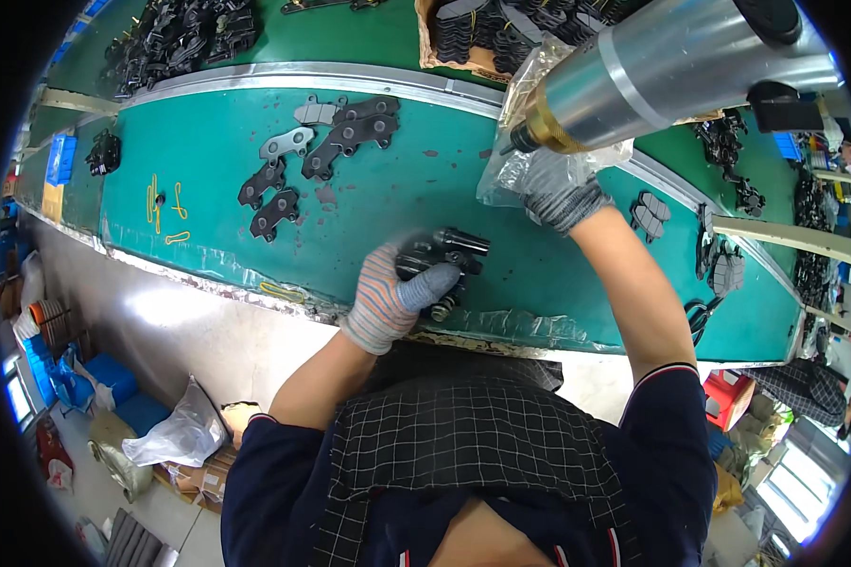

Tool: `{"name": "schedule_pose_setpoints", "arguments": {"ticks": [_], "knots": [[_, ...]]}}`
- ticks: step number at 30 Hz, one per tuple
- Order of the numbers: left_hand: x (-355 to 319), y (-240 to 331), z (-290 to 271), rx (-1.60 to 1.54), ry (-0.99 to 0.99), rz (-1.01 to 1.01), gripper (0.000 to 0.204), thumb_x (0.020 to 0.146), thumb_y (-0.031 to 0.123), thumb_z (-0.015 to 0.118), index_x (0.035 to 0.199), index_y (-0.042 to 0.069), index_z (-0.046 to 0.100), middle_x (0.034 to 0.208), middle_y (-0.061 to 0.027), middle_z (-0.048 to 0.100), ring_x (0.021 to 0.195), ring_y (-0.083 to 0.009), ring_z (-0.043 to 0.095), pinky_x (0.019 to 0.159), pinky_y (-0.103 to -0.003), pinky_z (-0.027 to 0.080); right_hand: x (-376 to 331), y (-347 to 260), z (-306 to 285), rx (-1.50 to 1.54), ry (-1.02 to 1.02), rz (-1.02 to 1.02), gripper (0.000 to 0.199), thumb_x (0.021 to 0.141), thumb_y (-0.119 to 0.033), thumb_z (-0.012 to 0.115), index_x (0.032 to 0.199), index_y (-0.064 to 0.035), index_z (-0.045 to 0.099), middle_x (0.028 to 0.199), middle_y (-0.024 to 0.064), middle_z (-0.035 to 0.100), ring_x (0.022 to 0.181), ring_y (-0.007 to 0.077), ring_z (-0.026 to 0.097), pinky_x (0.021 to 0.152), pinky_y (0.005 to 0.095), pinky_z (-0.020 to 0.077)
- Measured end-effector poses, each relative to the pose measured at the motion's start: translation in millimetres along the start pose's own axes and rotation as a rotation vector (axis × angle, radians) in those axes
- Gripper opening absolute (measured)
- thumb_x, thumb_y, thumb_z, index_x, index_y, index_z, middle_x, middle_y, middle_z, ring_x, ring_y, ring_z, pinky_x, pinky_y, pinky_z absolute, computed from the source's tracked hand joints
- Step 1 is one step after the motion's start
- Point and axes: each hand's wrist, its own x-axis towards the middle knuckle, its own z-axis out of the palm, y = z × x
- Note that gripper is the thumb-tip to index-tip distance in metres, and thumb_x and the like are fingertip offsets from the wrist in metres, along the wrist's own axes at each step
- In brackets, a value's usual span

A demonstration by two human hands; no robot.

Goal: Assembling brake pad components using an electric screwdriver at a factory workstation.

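My left hand (388,298), in a striped knit glove, is closed around a black brake caliper (442,260) above the near part of the green bench. My right hand (560,194), in a grey glove, reaches to a clear plastic bag (503,180) near the bench's far rail. Its fingers are hidden by the plastic and by a large silver power tool (624,80) with a brass collar, which hangs in front of it. Left of the caliper, several black brake pads (350,135) and a lighter grey one (286,144) lie on the bench.
Yellow rubber bands (178,200) lie at the left. Grey pads (650,215) and black-handled scissors (700,317) are at the right. Behind the metal rail (425,83) stand a carton of pads (473,42) and a heap of black calipers (189,42). A blue bin (60,159) sits far left.
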Motion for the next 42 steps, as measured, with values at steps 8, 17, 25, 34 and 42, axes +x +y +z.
{"name": "schedule_pose_setpoints", "arguments": {"ticks": [8,17,25,34,42], "knots": [[0.7,14.0,1.6,-0.22,-0.175,-0.082,0.073,0.078,0.062,0.064,0.112,-0.002,0.052,0.085,-0.0102,0.062,0.072,-0.0199,0.064,0.061,-0.029,0.054,-39.8,18.1,-36.5,0.139,-0.038,0.008,0.026,0.083,-0.024,0.063,0.103,-0.0087,0.064,0.099,0.0139,0.063,0.092,0.0288,0.063,0.078,0.0412,0.0501],[-4.1,7.4,9.5,-0.22,-0.133,-0.123,0.077,0.079,0.067,0.058,0.116,0.0,0.051,0.088,-0.0105,0.063,0.078,-0.0217,0.066,0.06,-0.03,0.054,-36.9,-14.2,-52.5,-0.274,-0.6,0.117,0.022,0.084,-0.022,0.059,0.101,-0.0101,0.066,0.095,0.0186,0.065,0.086,0.032,0.064,0.074,0.042,0.0509],[1.4,7.3,24.9,-0.462,-0.016,-0.262,0.071,0.079,0.061,0.063,0.121,0.005,0.051,0.096,-0.0092,0.062,0.081,-0.0222,0.065,0.064,-0.031,0.055,-27.0,-2.0,-11.8,-0.196,0.035,0.014,0.018,0.085,-0.021,0.058,0.094,-0.009,0.067,0.083,0.0178,0.066,0.077,0.0337,0.064,0.071,0.0431,0.0517],[-5.3,7.4,45.4,-0.498,-0.098,-0.288,0.072,0.08,0.064,0.059,0.126,0.009,0.05,0.105,-0.0061,0.062,0.09,-0.0196,0.063,0.073,-0.032,0.054,-66.4,-79.4,-84.5,0.932,0.157,0.28,0.018,0.081,-0.009,0.071,0.097,-0.0035,0.066,0.091,0.007,0.068,0.082,0.0157,0.063,0.075,0.0287,0.0497],[-18.5,-8.9,43.2,-0.452,-0.109,-0.314,0.073,0.081,0.065,0.057,0.125,0.007,0.051,0.108,-0.0071,0.062,0.087,-0.0171,0.063,0.073,-0.03,0.053,-86.1,-86.1,-88.9,0.682,0.196,-0.067,0.021,0.077,-0.005,0.073,0.097,-0.0045,0.066,0.09,0.0114,0.067,0.082,0.0219,0.065,0.073,0.0313,0.0502]]}}
